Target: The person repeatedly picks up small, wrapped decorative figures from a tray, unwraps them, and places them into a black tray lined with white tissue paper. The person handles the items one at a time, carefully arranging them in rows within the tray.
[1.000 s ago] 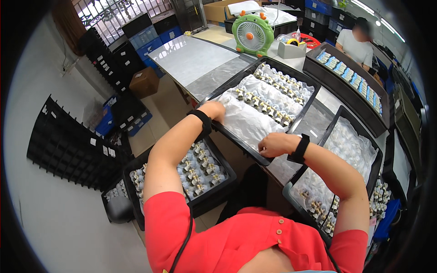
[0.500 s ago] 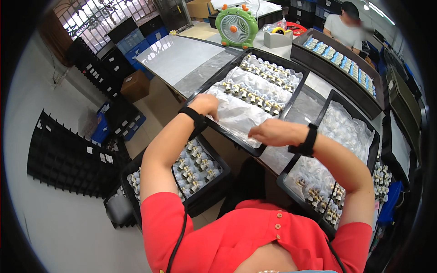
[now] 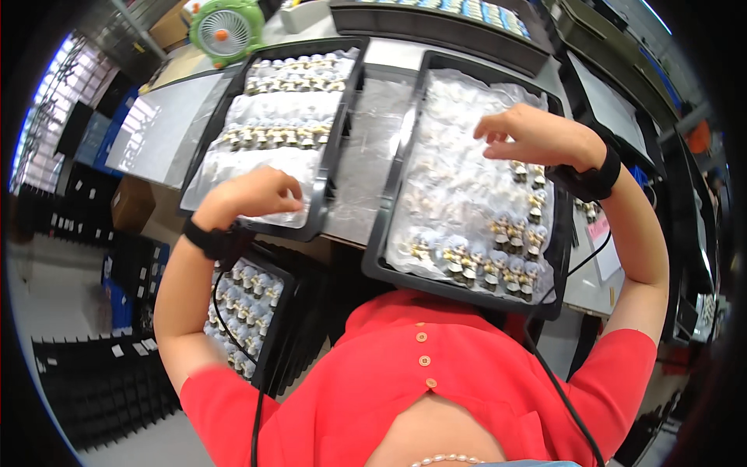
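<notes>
My left hand (image 3: pixel 261 193) hovers over the near end of the left black tray (image 3: pixel 330 187), its fingers loosely bent and apart with nothing in them. Beneath it lies white wrapping sheet (image 3: pixel 226 167); farther up that tray stand rows of small figurines (image 3: pixel 276 136) with pale blue-grey hair. Above the right black tray (image 3: pixel 379 261) is my right hand (image 3: pixel 533 134), fingers spread and bent, holding nothing that I can see. Crumpled translucent film (image 3: pixel 443 163) covers most of this tray. More figurines (image 3: pixel 490 266) sit along its near edge and right side, partly hidden by my right hand and wrist.
A stacked tray of figurines (image 3: pixel 247 307) stands low at my left. At the back are a green fan (image 3: pixel 226 35) and a long dark bin (image 3: pixel 436 33) of blue-and-white pieces. Black cables hang along both my arms.
My view has swung to the right. Both hands have left the white sheet in the left tray; my right hand is now over the right tray.
</notes>
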Demonstrator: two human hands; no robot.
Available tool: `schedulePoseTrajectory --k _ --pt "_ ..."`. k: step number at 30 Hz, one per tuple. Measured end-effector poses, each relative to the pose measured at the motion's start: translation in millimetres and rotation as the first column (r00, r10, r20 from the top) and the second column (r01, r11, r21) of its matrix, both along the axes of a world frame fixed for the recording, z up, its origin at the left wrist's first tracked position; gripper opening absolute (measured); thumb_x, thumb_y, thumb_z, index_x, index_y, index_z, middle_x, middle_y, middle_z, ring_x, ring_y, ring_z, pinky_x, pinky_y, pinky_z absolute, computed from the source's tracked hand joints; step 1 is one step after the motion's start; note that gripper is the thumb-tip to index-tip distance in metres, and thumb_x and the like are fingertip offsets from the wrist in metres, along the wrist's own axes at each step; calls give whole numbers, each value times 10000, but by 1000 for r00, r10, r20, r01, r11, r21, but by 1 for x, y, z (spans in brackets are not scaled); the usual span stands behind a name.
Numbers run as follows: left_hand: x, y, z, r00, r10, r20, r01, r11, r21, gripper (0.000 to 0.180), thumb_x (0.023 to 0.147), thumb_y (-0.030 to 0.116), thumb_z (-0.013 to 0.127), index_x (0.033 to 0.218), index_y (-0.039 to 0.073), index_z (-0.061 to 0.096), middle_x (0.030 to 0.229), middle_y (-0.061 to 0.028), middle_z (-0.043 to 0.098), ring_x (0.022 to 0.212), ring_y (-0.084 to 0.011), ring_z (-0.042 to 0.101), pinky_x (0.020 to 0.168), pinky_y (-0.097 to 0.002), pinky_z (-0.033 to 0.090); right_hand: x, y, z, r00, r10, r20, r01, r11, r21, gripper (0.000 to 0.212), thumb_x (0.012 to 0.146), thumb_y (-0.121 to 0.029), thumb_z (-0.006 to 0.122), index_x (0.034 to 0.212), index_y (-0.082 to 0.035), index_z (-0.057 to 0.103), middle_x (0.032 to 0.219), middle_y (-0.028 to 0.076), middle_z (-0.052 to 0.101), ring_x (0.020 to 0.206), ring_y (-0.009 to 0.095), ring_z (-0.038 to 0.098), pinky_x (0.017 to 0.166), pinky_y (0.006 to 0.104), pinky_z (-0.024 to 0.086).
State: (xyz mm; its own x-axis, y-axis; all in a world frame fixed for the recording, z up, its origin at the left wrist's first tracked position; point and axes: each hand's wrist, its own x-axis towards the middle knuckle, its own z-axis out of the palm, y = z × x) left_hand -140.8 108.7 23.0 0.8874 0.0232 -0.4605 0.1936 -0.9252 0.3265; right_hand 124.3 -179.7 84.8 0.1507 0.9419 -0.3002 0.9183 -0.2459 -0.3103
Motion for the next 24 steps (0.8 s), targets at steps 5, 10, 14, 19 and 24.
schedulePoseTrajectory --k 5,10,14,19,24 --pt "42 -57 49 942 80 325 -6 975 -223 228 842 144 632 1031 20 610 767 -57 622 719 -142 587 703 -284 484 20 -58 -25 987 -91 135 115 977 -177 369 708 -190 673 998 25 595 863 183 649 829 330 628 749 368 489" --pt "98 -114 43 913 2 408 212 852 -478 247 864 142 622 1073 13 603 863 -58 646 806 -101 596 768 -259 487 51 -68 -56 963 -150 222 165 985 -50 597 606 -249 775 1083 10 526 1003 199 599 951 362 569 811 394 458" --pt "131 -125 7 897 102 430 210 759 -616 227 846 195 645 1004 32 639 796 -83 657 749 -128 608 698 -274 488 54 -50 -86 908 -100 407 188 965 -181 635 547 -305 812 1014 10 517 983 196 591 914 350 594 762 412 481" --pt "140 -123 -10 916 173 363 132 723 -678 248 874 155 621 1077 13 609 914 -43 633 856 -84 582 776 -239 474 62 -45 -87 911 -113 397 176 977 -124 539 482 -278 779 878 16 563 835 173 618 803 354 617 700 415 500" --pt "141 -106 -21 866 461 193 49 306 -951 515 850 92 633 1315 52 417 1183 -93 519 1013 -154 562 859 -277 459 23 -8 -38 973 -20 -231 146 828 541 696 625 -102 760 1245 -23 452 1161 137 547 1096 265 520 943 332 404"
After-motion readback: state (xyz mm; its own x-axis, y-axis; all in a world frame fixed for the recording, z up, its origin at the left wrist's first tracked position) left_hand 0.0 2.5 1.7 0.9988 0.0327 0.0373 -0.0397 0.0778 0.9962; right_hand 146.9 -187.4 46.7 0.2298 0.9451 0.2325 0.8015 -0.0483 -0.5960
